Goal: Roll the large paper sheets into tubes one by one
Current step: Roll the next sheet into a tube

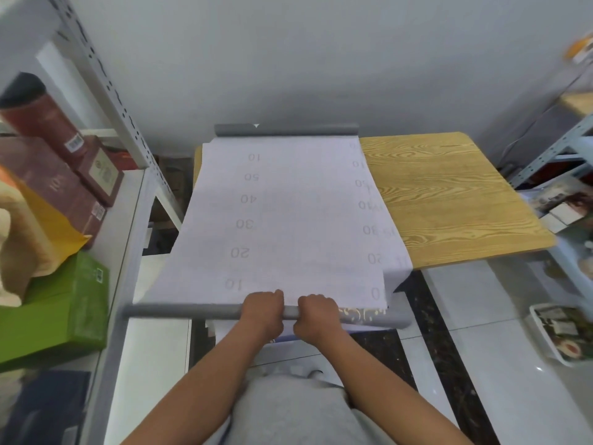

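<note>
Both hands side by side at 6 o'clock: left hand [262, 308] and right hand [317, 313], each grip clamped on grey roll [183, 310]. Paper sheet [282, 220] spread across tabletop [449, 194], second grey roll [285, 129] at 12 o'clock.

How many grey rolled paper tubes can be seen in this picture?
2. One finished grey rolled paper tube lies at the far end of the white printed sheet. The other grey roll is at the near edge, gripped by the left hand and right hand. More may be hidden.
</note>
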